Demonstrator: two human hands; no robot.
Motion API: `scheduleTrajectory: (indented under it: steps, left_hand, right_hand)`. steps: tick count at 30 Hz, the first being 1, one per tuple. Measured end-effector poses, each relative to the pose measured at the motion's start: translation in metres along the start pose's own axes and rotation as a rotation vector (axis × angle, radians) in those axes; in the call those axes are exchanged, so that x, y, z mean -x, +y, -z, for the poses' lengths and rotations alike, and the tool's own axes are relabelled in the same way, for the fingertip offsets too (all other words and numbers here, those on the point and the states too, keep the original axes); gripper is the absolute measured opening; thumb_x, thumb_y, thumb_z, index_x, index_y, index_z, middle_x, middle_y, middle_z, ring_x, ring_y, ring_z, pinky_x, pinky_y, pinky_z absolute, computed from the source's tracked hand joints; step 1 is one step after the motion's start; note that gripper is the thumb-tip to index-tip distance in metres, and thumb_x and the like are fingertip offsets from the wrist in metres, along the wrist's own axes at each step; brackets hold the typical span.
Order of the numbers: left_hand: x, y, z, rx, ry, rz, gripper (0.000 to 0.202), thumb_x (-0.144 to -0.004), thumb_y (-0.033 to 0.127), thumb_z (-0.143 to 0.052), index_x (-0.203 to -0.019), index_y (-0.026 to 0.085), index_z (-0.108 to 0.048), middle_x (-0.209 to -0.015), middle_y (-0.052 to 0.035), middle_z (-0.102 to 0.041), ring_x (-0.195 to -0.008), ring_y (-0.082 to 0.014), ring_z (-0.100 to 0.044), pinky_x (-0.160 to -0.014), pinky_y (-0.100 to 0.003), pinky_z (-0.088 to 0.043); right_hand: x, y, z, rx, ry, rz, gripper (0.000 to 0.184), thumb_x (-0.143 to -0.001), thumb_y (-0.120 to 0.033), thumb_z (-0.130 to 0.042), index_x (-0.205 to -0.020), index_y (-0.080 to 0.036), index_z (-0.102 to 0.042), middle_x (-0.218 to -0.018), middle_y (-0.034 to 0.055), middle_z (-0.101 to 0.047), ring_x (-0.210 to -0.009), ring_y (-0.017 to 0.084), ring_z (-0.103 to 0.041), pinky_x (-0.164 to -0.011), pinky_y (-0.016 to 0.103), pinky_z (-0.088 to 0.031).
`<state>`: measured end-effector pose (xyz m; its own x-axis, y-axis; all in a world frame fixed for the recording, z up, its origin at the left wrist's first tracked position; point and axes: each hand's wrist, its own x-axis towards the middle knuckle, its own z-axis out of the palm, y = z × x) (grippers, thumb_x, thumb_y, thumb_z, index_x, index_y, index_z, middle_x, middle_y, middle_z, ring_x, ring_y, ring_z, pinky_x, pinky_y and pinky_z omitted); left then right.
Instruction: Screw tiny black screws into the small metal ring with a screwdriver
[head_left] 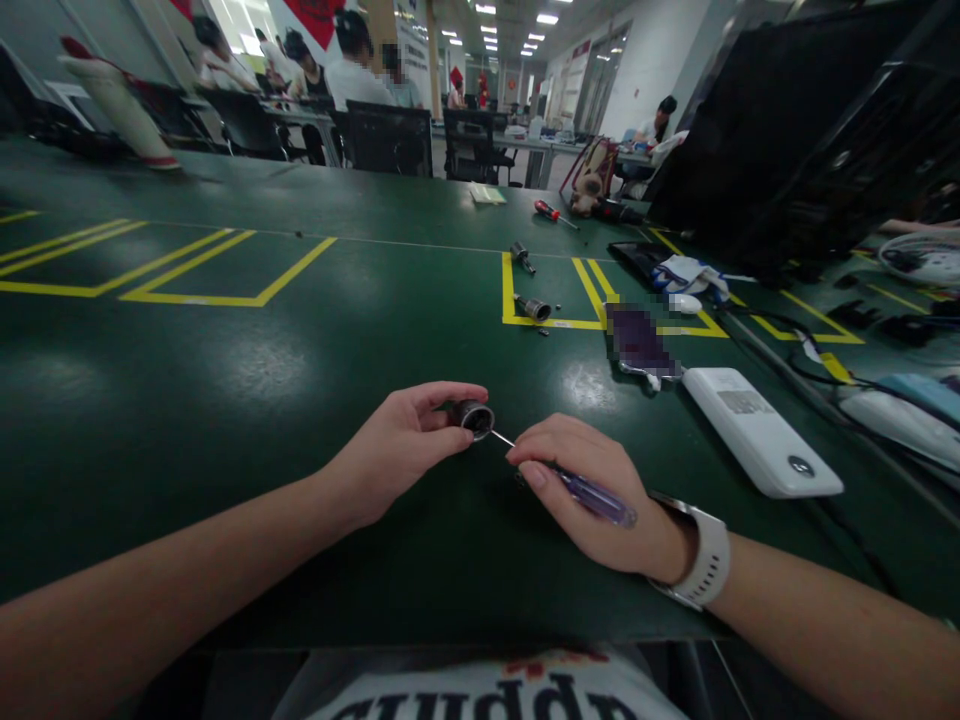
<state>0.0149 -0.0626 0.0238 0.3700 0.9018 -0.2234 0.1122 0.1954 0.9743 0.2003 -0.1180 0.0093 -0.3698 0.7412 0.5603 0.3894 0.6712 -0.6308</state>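
Note:
Between the thumb and fingers of my left hand (409, 440) is a small round metal part (475, 418), its hollow end turned toward my right side. My right hand (589, 490) is closed around a screwdriver with a clear purple handle (600, 500). The thin shaft (503, 438) points left, and its tip is at the mouth of the metal part; whether it touches inside I cannot tell. Farther off, a similar metal part (535, 309) lies beside a yellow tape line, with another metal piece (523, 258) behind it. Tiny bits lie close by.
A dark phone (641, 340) and a white power bank (761, 430) lie to the right on the green table (360, 360). A red-handled screwdriver (553, 213) is farther back. Gloves (690, 275), cables and a large black screen (780, 130) occupy the right side. Several people sit beyond the table.

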Motion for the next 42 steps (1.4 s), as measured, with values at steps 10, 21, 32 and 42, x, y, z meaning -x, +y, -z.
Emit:
scheduleTrajectory:
  steps: [10, 21, 32, 42]
  left_hand:
    - [0.003, 0.001, -0.005, -0.134, 0.027, -0.066, 0.029, -0.064, 0.016, -0.066, -0.093, 0.015, -0.064, -0.090, -0.0046, -0.071, -0.083, -0.0186, -0.065, -0.082, -0.034, -0.050]
    - [0.002, 0.001, -0.005, -0.176, 0.027, -0.063, 0.027, -0.066, 0.017, -0.064, -0.092, 0.014, -0.065, -0.087, -0.0049, -0.071, -0.082, -0.0191, -0.066, -0.080, -0.034, -0.051]
    - [0.000, -0.003, -0.001, -0.183, 0.014, -0.089, 0.026, -0.068, 0.018, -0.063, -0.094, 0.015, -0.064, -0.088, -0.0051, -0.070, -0.085, -0.0194, -0.066, -0.082, -0.034, -0.050]
    - [-0.001, -0.005, 0.000, -0.161, -0.010, -0.094, 0.031, -0.068, 0.015, -0.064, -0.098, 0.015, -0.059, -0.099, -0.0057, -0.067, -0.092, -0.0186, -0.063, -0.090, -0.037, -0.047]
  right_hand:
    - [0.003, -0.003, -0.005, 0.141, -0.069, 0.112, 0.017, -0.084, -0.013, -0.048, -0.098, -0.015, -0.057, -0.090, 0.0092, -0.065, -0.083, 0.017, -0.058, -0.073, 0.032, -0.050]
    - [0.001, -0.006, -0.007, 0.271, -0.087, 0.198, 0.014, -0.084, -0.011, -0.047, -0.094, -0.012, -0.057, -0.083, 0.0105, -0.065, -0.078, 0.018, -0.058, -0.068, 0.032, -0.050]
    - [0.003, -0.002, -0.002, -0.122, 0.074, -0.133, 0.021, -0.086, -0.020, -0.046, -0.072, -0.017, -0.061, -0.066, 0.0031, -0.062, -0.066, 0.014, -0.057, -0.070, 0.031, -0.047]
    - [-0.006, 0.026, -0.002, -0.559, 0.220, -0.725, 0.036, -0.078, -0.038, -0.058, -0.050, -0.018, -0.052, -0.046, -0.0037, -0.045, -0.046, 0.009, -0.044, -0.044, 0.022, -0.031]
